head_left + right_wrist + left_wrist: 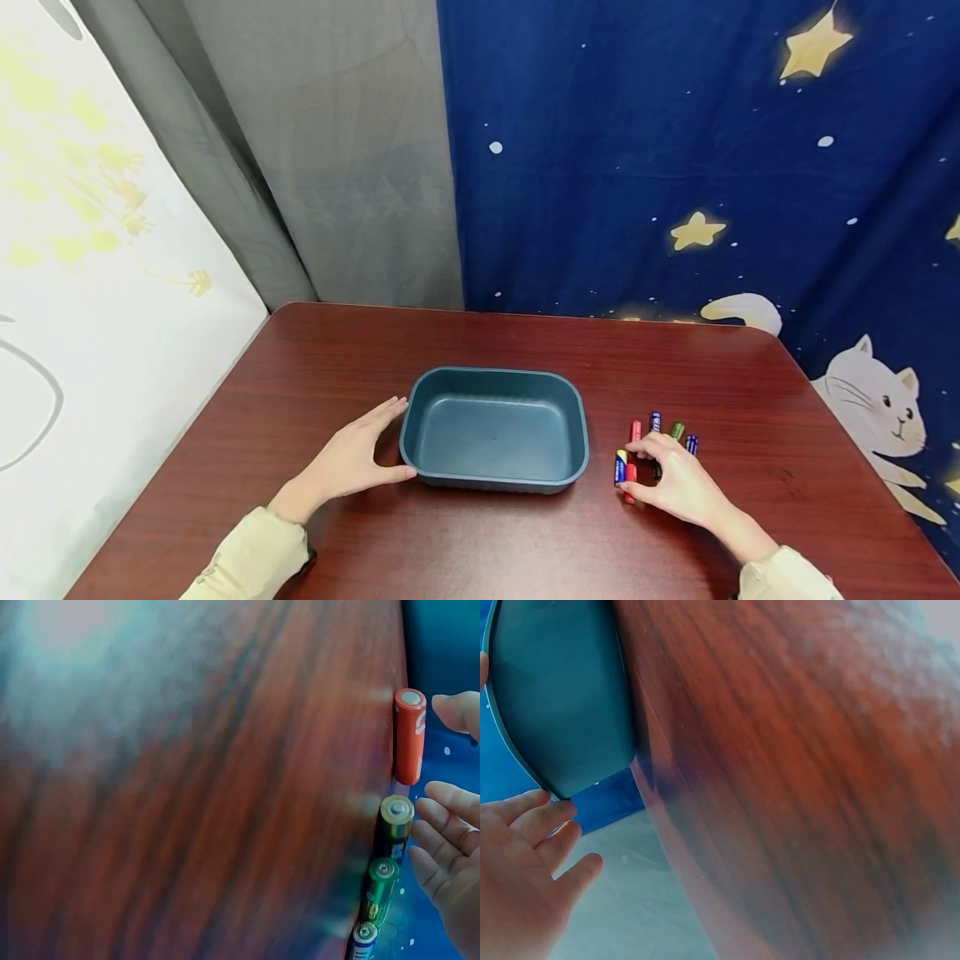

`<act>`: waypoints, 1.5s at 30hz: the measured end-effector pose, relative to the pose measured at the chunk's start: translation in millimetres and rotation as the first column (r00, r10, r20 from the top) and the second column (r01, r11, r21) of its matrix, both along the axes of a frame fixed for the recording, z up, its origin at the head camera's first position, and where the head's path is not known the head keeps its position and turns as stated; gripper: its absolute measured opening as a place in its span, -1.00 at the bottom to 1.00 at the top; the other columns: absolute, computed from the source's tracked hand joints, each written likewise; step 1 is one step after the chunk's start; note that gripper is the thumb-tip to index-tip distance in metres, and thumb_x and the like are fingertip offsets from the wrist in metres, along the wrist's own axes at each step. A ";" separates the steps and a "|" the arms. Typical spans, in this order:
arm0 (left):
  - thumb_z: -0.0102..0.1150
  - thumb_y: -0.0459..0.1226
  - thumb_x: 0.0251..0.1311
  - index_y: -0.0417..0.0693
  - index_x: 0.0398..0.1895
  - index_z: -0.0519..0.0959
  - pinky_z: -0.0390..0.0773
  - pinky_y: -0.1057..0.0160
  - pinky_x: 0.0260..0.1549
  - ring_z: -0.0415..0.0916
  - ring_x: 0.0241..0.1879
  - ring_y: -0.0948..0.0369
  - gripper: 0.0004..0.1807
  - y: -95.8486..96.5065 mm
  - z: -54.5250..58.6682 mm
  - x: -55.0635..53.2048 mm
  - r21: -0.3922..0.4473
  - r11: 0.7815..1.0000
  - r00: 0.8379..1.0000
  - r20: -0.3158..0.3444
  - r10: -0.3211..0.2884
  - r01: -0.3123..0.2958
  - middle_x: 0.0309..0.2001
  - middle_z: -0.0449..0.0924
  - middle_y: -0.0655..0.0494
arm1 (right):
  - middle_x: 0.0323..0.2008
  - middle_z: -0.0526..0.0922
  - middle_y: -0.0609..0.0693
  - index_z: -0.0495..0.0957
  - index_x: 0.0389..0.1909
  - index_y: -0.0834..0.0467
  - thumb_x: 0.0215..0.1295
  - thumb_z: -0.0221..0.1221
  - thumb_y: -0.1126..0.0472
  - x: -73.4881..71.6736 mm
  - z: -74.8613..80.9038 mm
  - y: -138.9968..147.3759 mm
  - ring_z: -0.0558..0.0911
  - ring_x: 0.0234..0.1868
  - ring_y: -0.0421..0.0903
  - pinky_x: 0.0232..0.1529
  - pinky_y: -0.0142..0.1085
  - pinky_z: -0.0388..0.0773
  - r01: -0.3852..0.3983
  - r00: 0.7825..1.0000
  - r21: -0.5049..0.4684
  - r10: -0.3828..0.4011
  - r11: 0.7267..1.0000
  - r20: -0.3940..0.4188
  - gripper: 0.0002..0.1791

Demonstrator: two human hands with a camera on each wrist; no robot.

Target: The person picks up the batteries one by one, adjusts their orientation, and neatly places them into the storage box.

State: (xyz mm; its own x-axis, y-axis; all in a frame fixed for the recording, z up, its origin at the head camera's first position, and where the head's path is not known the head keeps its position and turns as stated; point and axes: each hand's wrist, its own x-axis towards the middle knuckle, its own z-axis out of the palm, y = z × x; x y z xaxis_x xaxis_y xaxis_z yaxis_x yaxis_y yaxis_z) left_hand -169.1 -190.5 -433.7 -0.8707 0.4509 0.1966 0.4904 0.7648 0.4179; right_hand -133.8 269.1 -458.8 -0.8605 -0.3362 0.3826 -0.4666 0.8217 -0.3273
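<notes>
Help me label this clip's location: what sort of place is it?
Perhaps a curtained-off corner indoors: a brown table, a gray curtain and a starry blue curtain.

We see a dark teal plastic tray (491, 435), rectangular with rounded corners, sitting level, open side up. To its right we find batteries lying loosely grouped: a blue-and-yellow battery (621, 467) beside a red battery (631, 485) at near left; farther, another red battery (636, 430), a green battery (678, 431) and two blue batteries (656, 421).
</notes>
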 end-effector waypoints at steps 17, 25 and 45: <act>0.16 0.34 -0.21 -0.01 0.33 0.21 0.34 -0.06 0.05 0.18 0.27 0.07 0.03 0.0 -2.1 0.1 0.009 1.000 1.000 0.002 0.009 -0.010 0.32 0.18 0.00 | -0.40 0.47 -0.18 0.57 -0.35 0.10 -0.38 0.46 0.05 -3.0 -0.8 -6.6 0.43 -0.31 -0.22 -0.25 -0.27 0.47 0.024 0.999 0.061 -0.026 0.998 0.032 -0.53; 0.12 0.36 -0.19 -0.01 0.33 0.20 0.34 -0.07 0.05 0.17 0.27 0.06 0.03 0.0 -1.9 -1.2 0.004 1.000 1.000 0.002 0.006 -0.006 0.33 0.17 0.01 | -0.44 0.44 -0.20 0.55 -0.40 0.08 -0.37 0.44 0.05 -4.9 0.4 -10.6 0.43 -0.36 -0.23 -0.26 -0.28 0.46 0.041 0.998 0.101 -0.046 0.994 0.050 -0.58; 0.14 0.36 -0.20 -0.01 0.33 0.20 0.36 -0.05 0.04 0.19 0.26 0.06 0.04 1.2 -2.5 -0.4 0.008 1.000 1.000 -0.015 0.003 -0.003 0.32 0.19 -0.01 | -0.45 0.46 -0.18 0.54 -0.36 0.03 -0.36 0.46 0.07 -13.8 39.0 -3.1 0.38 -0.37 -0.25 -0.43 -0.36 0.39 0.019 0.998 0.015 -0.018 1.000 -0.060 -0.56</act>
